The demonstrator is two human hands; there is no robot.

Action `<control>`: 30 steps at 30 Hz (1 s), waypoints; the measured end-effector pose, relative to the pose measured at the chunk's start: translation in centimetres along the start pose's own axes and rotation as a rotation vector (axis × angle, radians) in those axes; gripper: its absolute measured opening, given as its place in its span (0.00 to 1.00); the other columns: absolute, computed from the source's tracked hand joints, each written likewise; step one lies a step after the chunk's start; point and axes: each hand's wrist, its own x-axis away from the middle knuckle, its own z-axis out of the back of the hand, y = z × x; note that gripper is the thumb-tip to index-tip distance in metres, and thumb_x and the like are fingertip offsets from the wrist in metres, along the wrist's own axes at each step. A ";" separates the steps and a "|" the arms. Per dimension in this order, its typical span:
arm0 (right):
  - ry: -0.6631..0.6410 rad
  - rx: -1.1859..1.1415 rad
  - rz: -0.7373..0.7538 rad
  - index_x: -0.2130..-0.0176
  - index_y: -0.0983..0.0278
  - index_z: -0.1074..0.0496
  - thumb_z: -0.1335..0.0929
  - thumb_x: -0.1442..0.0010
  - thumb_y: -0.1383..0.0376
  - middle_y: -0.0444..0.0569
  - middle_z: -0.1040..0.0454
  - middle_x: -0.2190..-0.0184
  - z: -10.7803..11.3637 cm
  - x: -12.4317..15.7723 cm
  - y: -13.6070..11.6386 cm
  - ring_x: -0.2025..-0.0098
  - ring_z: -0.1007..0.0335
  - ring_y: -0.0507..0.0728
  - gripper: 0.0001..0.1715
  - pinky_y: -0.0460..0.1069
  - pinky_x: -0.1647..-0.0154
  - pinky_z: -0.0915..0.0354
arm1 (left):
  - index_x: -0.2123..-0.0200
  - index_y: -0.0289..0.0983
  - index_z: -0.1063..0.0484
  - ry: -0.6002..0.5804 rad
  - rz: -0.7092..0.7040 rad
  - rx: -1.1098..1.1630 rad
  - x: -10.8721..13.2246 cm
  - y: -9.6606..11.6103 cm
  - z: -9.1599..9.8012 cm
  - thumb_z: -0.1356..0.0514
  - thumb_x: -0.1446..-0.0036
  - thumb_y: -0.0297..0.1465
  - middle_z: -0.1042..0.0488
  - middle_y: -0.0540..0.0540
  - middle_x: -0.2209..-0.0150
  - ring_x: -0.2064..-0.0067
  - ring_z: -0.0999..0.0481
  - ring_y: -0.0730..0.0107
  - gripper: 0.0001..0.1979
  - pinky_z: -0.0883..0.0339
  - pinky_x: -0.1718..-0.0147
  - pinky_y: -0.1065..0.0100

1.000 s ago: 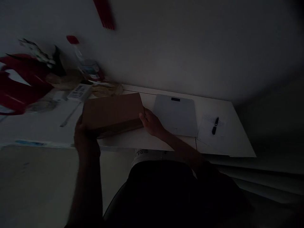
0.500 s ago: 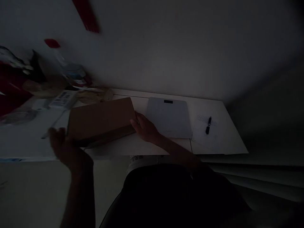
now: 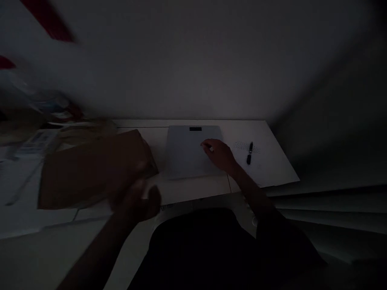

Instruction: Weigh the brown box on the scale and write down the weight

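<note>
Reaching over the grey scale (image 3: 189,151) at the desk's (image 3: 272,169) far edge, right hand (image 3: 219,155) above its top, fingers loosely spread, empty. Left hand (image 3: 142,201) blurred near the cardboard box (image 3: 93,171) at the near-left edge; grip impossible to tell. Seemingly between box and scale; next probably needs both hands around the box. Pen (image 3: 249,152) toward the right corner.
</note>
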 end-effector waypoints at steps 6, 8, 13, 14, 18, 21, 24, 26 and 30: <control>0.169 0.094 -0.196 0.53 0.64 0.25 0.39 0.32 0.61 0.48 0.25 0.59 5.5 3.4 8.0 0.59 0.29 0.54 0.16 0.48 0.62 0.39 | 0.49 0.37 0.31 -0.201 -0.897 -0.084 -5.0 7.8 -8.0 0.40 0.40 0.26 0.29 0.39 0.47 0.47 0.27 0.55 0.16 0.28 0.51 0.53; 0.179 0.171 -0.277 0.52 0.62 0.26 0.37 0.34 0.64 0.47 0.25 0.61 6.8 4.4 10.2 0.60 0.30 0.54 0.14 0.49 0.62 0.40 | 0.46 0.38 0.32 -0.290 -0.932 -0.083 -5.0 8.9 -10.2 0.41 0.38 0.25 0.28 0.41 0.48 0.48 0.27 0.57 0.17 0.30 0.49 0.54; 0.176 0.317 -0.405 0.50 0.63 0.28 0.39 0.35 0.69 0.49 0.26 0.54 8.3 6.3 15.0 0.51 0.32 0.58 0.16 0.51 0.57 0.40 | 0.41 0.36 0.32 -0.502 -1.053 -0.091 -2.9 10.1 -16.3 0.44 0.33 0.28 0.28 0.42 0.47 0.48 0.27 0.59 0.18 0.35 0.45 0.56; 0.172 0.315 -0.405 0.50 0.64 0.28 0.39 0.35 0.70 0.50 0.27 0.53 8.3 6.5 15.7 0.50 0.33 0.58 0.17 0.51 0.56 0.40 | 0.41 0.36 0.32 -0.542 -1.063 -0.108 -2.4 10.3 -17.5 0.46 0.32 0.28 0.28 0.42 0.46 0.48 0.28 0.59 0.17 0.36 0.45 0.55; 0.141 0.281 -0.293 0.50 0.67 0.29 0.40 0.39 0.74 0.53 0.29 0.53 7.9 6.9 18.1 0.51 0.35 0.57 0.19 0.51 0.50 0.40 | 0.38 0.35 0.35 -0.770 -1.058 -0.156 -1.0 11.5 -21.6 0.52 0.29 0.31 0.33 0.38 0.42 0.43 0.31 0.55 0.19 0.40 0.42 0.52; 0.139 0.302 -0.245 0.53 0.67 0.30 0.39 0.43 0.75 0.52 0.30 0.55 7.5 6.8 19.2 0.51 0.37 0.58 0.19 0.52 0.48 0.43 | 0.38 0.33 0.36 -0.861 -1.061 -0.120 -0.5 12.5 -23.6 0.53 0.29 0.30 0.34 0.36 0.42 0.44 0.32 0.52 0.20 0.41 0.43 0.50; 0.142 0.362 -0.233 0.57 0.66 0.30 0.39 0.44 0.74 0.52 0.30 0.57 7.5 6.7 19.7 0.52 0.38 0.59 0.16 0.53 0.51 0.45 | 0.40 0.30 0.34 -0.918 -1.059 -0.103 -0.6 13.5 -24.9 0.55 0.29 0.29 0.32 0.36 0.45 0.47 0.32 0.53 0.20 0.40 0.46 0.52; 0.138 0.396 -0.241 0.58 0.66 0.30 0.39 0.43 0.74 0.52 0.30 0.58 7.6 6.8 19.6 0.54 0.39 0.59 0.14 0.53 0.54 0.46 | 0.42 0.29 0.33 -0.976 -1.051 -0.096 -0.7 14.0 -25.6 0.55 0.29 0.29 0.32 0.36 0.48 0.50 0.32 0.54 0.19 0.39 0.48 0.53; 0.097 0.399 -0.278 0.56 0.64 0.31 0.41 0.40 0.75 0.51 0.29 0.61 8.2 6.9 18.9 0.59 0.40 0.58 0.16 0.52 0.58 0.50 | 0.49 0.29 0.30 -1.054 -0.985 -0.050 -0.4 14.2 -26.8 0.51 0.32 0.29 0.32 0.35 0.53 0.50 0.33 0.53 0.15 0.38 0.49 0.53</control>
